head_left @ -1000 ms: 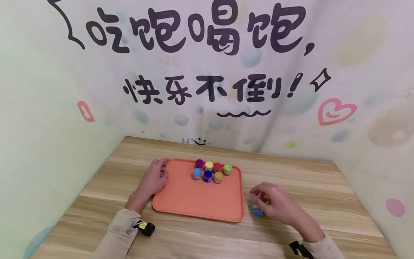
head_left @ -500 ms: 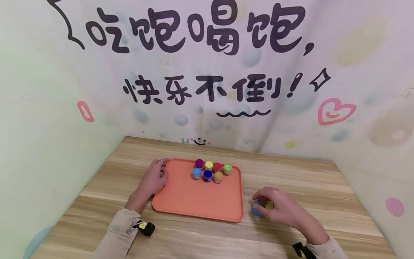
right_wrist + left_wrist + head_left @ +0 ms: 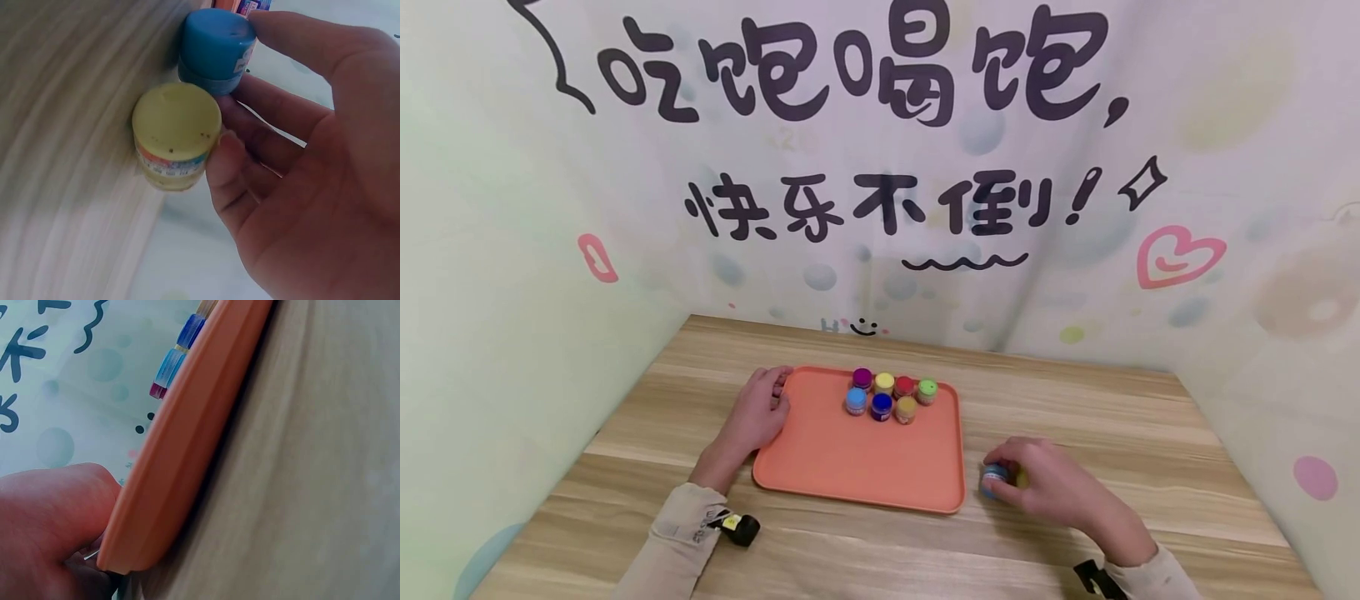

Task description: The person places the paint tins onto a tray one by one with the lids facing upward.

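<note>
In the head view my left hand holds the left rim of an orange tray, thumb at its edge. The left wrist view also shows this hand at a corner of the tray. To the right of the tray, my right hand pinches a small blue paint jar between thumb and fingers. In the right wrist view the blue jar has the thumb at its near end and fingers behind. Beside it is a yellow paint jar, touched by a curled finger and mostly hidden in the head view.
Several small paint jars stand in two rows at the tray's back right, among them purple, red, green, light blue and dark blue. Behind the wooden table hangs a printed cloth.
My right hand has lowered slightly, and its fingers and thumb have closed around the blue jar, which has shifted slightly. The left hand and tray have stayed in place.
</note>
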